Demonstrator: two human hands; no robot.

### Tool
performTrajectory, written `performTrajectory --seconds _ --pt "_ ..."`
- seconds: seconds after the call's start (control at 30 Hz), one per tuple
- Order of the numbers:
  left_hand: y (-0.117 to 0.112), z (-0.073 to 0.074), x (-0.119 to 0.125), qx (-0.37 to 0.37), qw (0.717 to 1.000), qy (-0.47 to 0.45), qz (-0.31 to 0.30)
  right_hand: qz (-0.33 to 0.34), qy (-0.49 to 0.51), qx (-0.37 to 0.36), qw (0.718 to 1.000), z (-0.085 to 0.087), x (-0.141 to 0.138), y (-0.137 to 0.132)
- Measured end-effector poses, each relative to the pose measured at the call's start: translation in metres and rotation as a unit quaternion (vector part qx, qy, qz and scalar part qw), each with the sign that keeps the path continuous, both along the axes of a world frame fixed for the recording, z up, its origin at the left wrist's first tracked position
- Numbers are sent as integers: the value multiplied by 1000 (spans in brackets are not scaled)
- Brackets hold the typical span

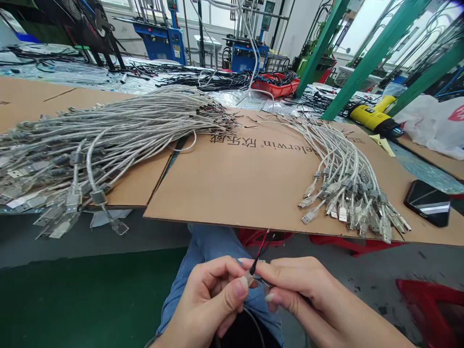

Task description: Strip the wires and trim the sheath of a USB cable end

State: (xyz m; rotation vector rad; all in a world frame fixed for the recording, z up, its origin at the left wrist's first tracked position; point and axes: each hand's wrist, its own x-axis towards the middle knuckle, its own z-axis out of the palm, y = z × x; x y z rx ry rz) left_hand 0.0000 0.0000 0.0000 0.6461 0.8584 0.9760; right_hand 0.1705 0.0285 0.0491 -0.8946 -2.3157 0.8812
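Observation:
My left hand (213, 297) pinches the end of a pale cable (249, 277) between thumb and forefinger, above my lap. From that end a red wire and dark strands stick up toward the cardboard edge. My right hand (300, 290) is closed beside it, its fingertips close to the base of the wires. Something thin, dark and metallic shows between its thumb and forefinger, mostly hidden by the fingers. On the left lies a large pile of USB cables (137, 121), their stripped ends at the far side. A smaller bunch of USB cables (348, 169) lies on the right.
Flat cardboard (232, 183) covers the bench. A phone (427, 202) lies near its right edge, with a yellow heat gun (373, 118) and a plastic bag (435, 123) behind. Farther back are a red tray (277, 89) of black cables and green posts (322, 46). A red stool (427, 309) stands lower right.

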Motion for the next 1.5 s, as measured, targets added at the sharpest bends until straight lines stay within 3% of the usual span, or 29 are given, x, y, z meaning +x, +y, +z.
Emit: performTrajectory --seconds 0.33,0.6,0.83,1.2,1.5 --pt "1 -3 -3 -7 1000 7 -30 -1 6 43 999 -9 -1 -2" --pt "0 -10 -7 -27 999 11 -42 4 11 -3 1000 -2 -1 -1" --pt "1 -7 -7 -13 999 -4 -32 -6 -58 -44 997 1 1 -5" --pt "0 -10 -9 -20 999 -4 -50 -14 -43 -12 999 4 1 -2" --pt "3 -7 -7 -13 997 -22 -75 12 -85 -61 994 4 3 1"
